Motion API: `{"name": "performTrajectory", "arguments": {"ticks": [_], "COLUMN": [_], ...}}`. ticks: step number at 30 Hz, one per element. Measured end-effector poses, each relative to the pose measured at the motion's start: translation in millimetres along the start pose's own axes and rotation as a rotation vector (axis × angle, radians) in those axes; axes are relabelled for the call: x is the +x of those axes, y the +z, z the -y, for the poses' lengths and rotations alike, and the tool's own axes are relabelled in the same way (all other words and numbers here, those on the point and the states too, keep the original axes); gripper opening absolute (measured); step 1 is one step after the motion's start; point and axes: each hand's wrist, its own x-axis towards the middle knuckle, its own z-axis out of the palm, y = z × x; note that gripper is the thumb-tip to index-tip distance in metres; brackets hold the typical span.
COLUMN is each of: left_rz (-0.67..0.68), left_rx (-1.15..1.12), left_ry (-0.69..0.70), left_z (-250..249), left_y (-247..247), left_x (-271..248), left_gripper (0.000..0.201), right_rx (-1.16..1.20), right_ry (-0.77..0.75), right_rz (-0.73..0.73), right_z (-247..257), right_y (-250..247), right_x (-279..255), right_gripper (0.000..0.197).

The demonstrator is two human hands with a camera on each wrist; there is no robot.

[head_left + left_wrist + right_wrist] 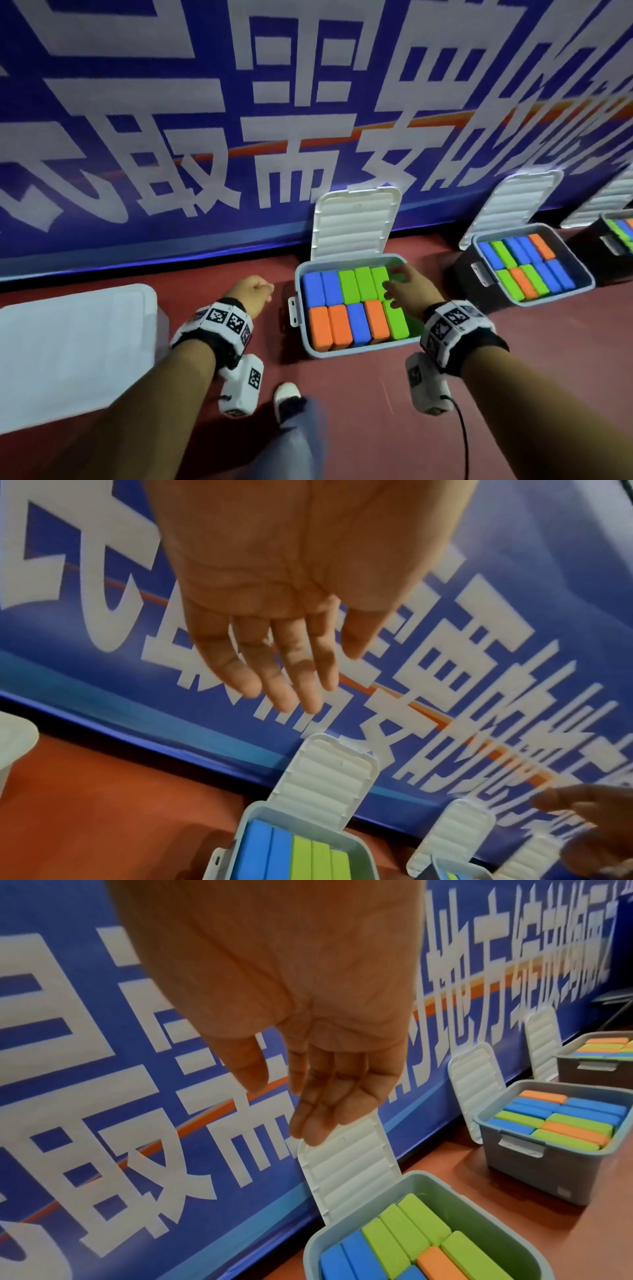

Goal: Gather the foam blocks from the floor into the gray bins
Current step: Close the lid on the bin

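The nearest gray bin [363, 348] stands on the red floor with its white lid [356, 222] propped upright against the wall. Two rows of foam blocks fill it: blue [322, 287], green [363, 284] and orange [330, 325]. My right hand [394, 284] hovers over the green blocks at the bin's right end; in the right wrist view the right hand [308, 1118] has relaxed fingers and holds nothing. My left hand [263, 286] hangs just left of the bin. In the left wrist view the left hand [291, 685] is empty, fingers straight. No loose block shows on the floor.
A second gray bin [469, 274] packed with blocks stands to the right, and a third bin [616, 226] shows at the far right edge. A white container [75, 342] sits on the floor at left. A blue banner wall runs behind. My shoe [286, 397] is near the front.
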Motion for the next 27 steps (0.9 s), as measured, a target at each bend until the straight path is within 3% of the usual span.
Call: {"name": "performTrajectory", "arguments": {"ticks": [2,5,11,15,19,22,25,27], "left_rz": [-0.004,0.003,0.112,0.033,-0.021,-0.075,-0.164,-0.118], "left_rx": [0.031,0.004,-0.066,-0.095,-0.082,0.104,0.086,0.093], "left_ry": [-0.109,-0.241,-0.305,-0.369,-0.391,-0.453,-0.489,-0.482], "left_z": [13.0,26.1,30.9,45.6,84.1,127.9,158.5,179.2], "left_y": [25.7,70.9,136.4,171.1,209.1,244.7,277.0,297.5], "left_x": [32.1,64.7,127.6,174.2,225.9,254.1,280.9,291.3], "left_gripper": [0.013,0.028,0.034,0.036,0.049,0.069,0.088,0.094], "right_rx": [-0.022,-0.059,-0.292,-0.3,-0.316,-0.362,-0.397,-0.377], "right_ry": [0.019,0.063,0.082,0.031,-0.033,-0.091,-0.203,-0.259], "right_rz": [0.044,0.096,0.107,0.114,0.142,0.164,0.096,0.033], "right_z": [-4.7,-16.8,-20.6,-6.7,-1.2,0.2,10.0,15.7], "right_y": [1.0,-3.9,-13.1,-7.4,12.4,36.4,59.3,72.9], "right_x": [32.2,79.7,176.4,253.2,346.3,414.2,484.0,519.9], "right_gripper": [0.042,0.049,0.061,0.063,0.067,0.068,0.066,0.063]}}
